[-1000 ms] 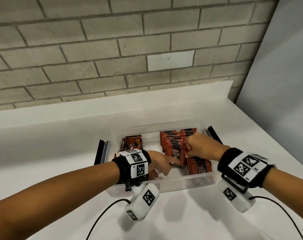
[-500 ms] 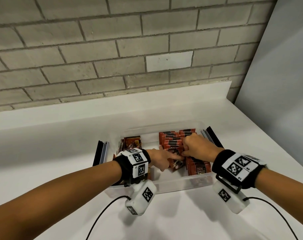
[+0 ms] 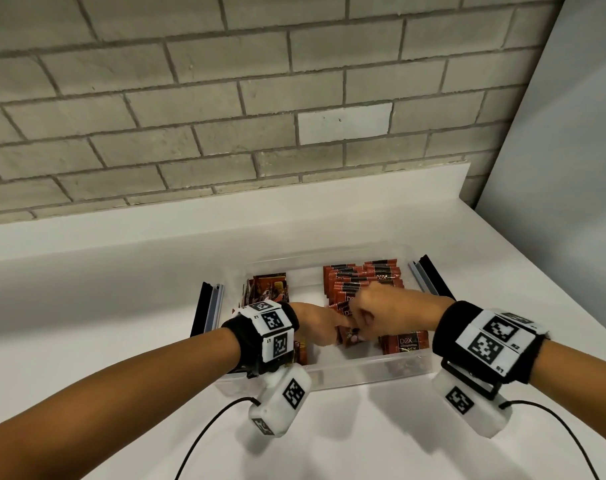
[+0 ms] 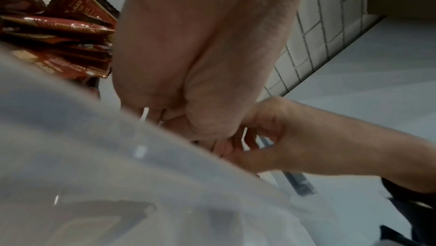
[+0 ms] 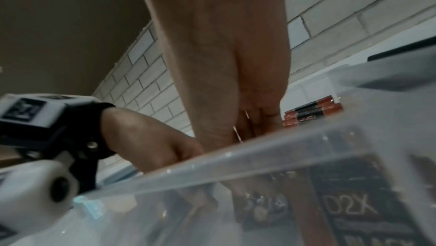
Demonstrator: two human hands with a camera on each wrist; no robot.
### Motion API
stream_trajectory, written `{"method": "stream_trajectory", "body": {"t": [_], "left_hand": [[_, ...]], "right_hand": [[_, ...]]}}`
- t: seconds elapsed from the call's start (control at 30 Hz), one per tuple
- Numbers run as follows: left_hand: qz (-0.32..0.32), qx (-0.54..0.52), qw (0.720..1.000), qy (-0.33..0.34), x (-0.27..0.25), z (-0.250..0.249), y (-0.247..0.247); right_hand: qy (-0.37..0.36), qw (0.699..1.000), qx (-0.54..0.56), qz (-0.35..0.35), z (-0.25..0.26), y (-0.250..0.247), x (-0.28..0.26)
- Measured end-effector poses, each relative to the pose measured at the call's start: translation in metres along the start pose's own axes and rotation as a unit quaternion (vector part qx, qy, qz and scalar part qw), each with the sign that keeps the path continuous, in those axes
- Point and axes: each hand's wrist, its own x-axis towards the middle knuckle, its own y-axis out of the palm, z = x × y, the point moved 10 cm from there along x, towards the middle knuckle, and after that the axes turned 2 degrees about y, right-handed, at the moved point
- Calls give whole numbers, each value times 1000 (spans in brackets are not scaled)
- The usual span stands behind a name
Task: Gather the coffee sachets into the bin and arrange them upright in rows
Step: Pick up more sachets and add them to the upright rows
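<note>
A clear plastic bin (image 3: 329, 375) stands on the white counter. Red coffee sachets (image 3: 360, 275) stand upright in rows in its right half, and a smaller bunch (image 3: 270, 285) stands at its left end. Both hands meet low in the middle of the bin. My left hand (image 3: 320, 322) and my right hand (image 3: 377, 311) each have curled fingers pinching one sachet (image 3: 350, 336) between them. In the right wrist view a thin sachet edge shows between the fingers of my right hand (image 5: 247, 125). A "D2X" sachet (image 3: 403, 344) stands against the near wall.
A black and grey bar (image 3: 208, 306) lies left of the bin and another (image 3: 429, 275) lies on its right. A brick wall rises behind the counter's raised back edge; a grey panel closes the right side. Wrist camera cables (image 3: 204, 431) trail over the near counter.
My left hand has moved right across the bin to meet the right hand. My right hand has come down and slightly left, and both now grip the sachet in the middle.
</note>
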Motion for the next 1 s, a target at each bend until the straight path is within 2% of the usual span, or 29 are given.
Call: {"method": "stream_trajectory", "body": {"t": [0.13,0.27,0.43,0.53,0.6,0.67,0.83,1.0], "left_hand": [[-24,-39,999,-7,3,6,-8],[-46,-88,995,-25,4,14,-14],[-81,-158,984,-11,6,16,-24],[-115,-290,950,3,11,18,-30],[-177,-361,915,-12,15,28,-41],[-240,-382,892,-25,17,33,-51],[-189,-400,896,42,22,1,-45],[-199,-421,884,49,29,3,-44]], "right_hand": [[-40,997,-11,67,11,16,-4],[-52,996,11,73,17,14,0],[-33,995,-5,98,18,28,10],[3,996,-32,88,8,32,18],[14,995,-51,84,4,31,20],[14,994,-63,88,3,30,19],[-1,990,-100,94,1,31,17],[0,993,-85,80,2,32,20]]}}
